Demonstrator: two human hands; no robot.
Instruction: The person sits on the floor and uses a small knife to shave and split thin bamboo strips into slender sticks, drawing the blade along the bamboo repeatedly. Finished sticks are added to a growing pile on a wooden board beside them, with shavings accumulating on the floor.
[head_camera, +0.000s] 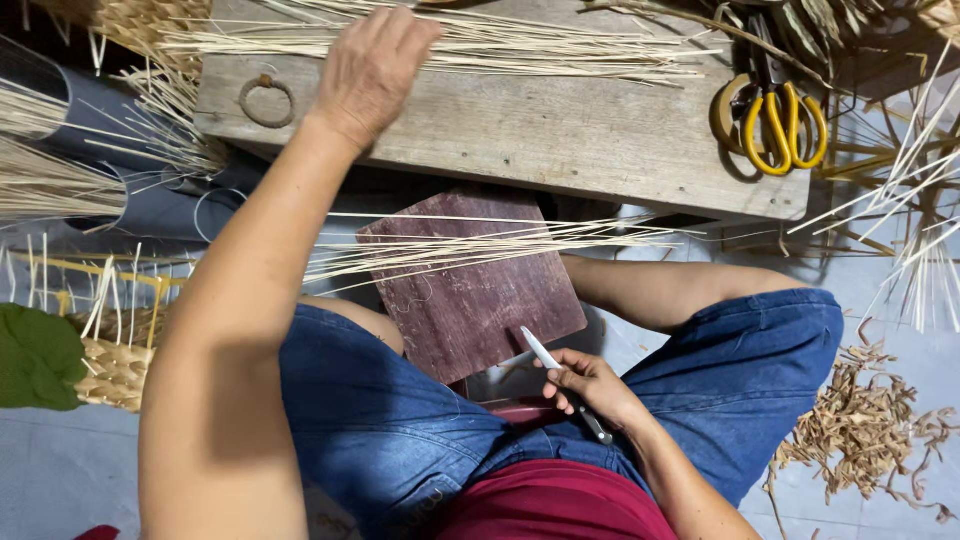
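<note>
Thin pale reed strips (450, 40) lie in a long bundle across the far part of a weathered wooden plank (560, 140), their tips running rightward and stopping short of the plank's right edge. The left hand (372, 68) reaches out over this bundle, palm down, fingers curled loosely onto the strips; whether it actually pinches any cannot be told. The right hand (592, 388) rests low by the lap, closed around a small knife (565, 382) whose pale blade points up and left, its tip just at the near edge of a dark reddish board (470, 300). That board sits on the knees, tilted, its far edge tucked under the plank's near edge. A second loose fan of strips (480, 245) lies across the board's upper part and overhangs both its sides. On the plank's left end sits a small woven ring (266, 100), apart from the hand. Near the right end lie yellow-handled scissors (782, 120), beside a roll of tape (728, 115), close to the plank's edge. The middle of the plank, between the bundle and its near edge, is bare wood. A woven basket (115, 370) stands at the left by the thigh; brown shavings (870, 430) are heaped on the tiled floor at right.
</note>
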